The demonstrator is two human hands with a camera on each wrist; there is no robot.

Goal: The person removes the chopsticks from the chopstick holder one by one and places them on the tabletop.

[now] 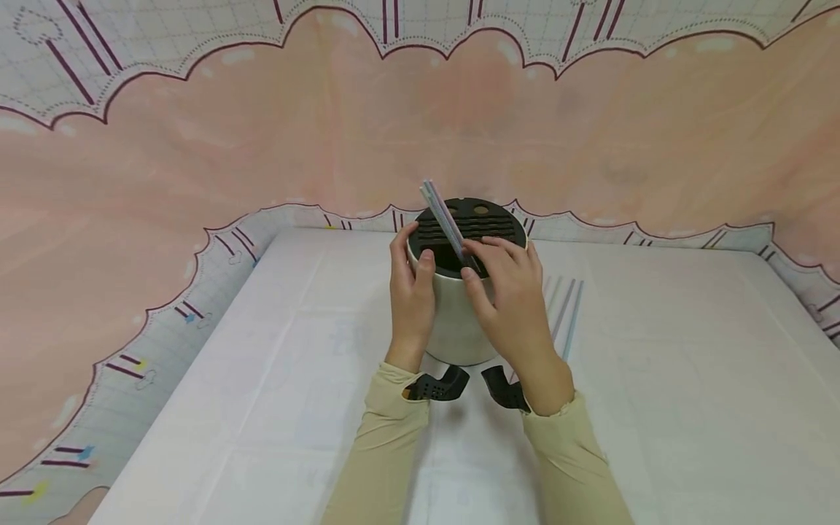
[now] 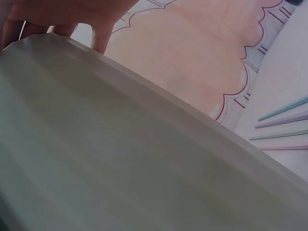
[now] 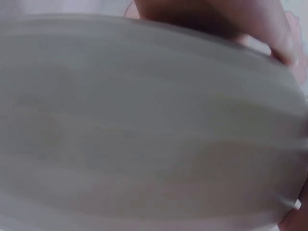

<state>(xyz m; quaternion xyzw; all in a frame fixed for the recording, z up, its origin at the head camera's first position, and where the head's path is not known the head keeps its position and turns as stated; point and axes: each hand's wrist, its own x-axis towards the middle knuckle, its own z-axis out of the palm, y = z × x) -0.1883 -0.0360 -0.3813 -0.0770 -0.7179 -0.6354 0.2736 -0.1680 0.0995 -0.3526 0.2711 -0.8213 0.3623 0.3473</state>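
A pale round utensil holder (image 1: 459, 321) with a black slotted lid (image 1: 469, 226) stands on the table in the head view. My left hand (image 1: 412, 295) grips its left side, thumb at the front rim. Several pastel chopsticks (image 1: 441, 211) lean up and left from the opening at the front of the lid. My right hand (image 1: 505, 292) pinches them low down between thumb and index finger, its other fingers over the lid's right side. The holder's wall (image 2: 144, 134) fills much of the left wrist view. The right wrist view also shows mostly this wall (image 3: 144, 120).
More chopsticks (image 1: 573, 321), in blue, purple, green and pink, lie on the white tabletop (image 1: 682, 379) to the right of the holder. A peach patterned cloth (image 1: 367, 131) hangs behind the table. Black wrist mounts (image 1: 446, 383) sit close in front of the holder.
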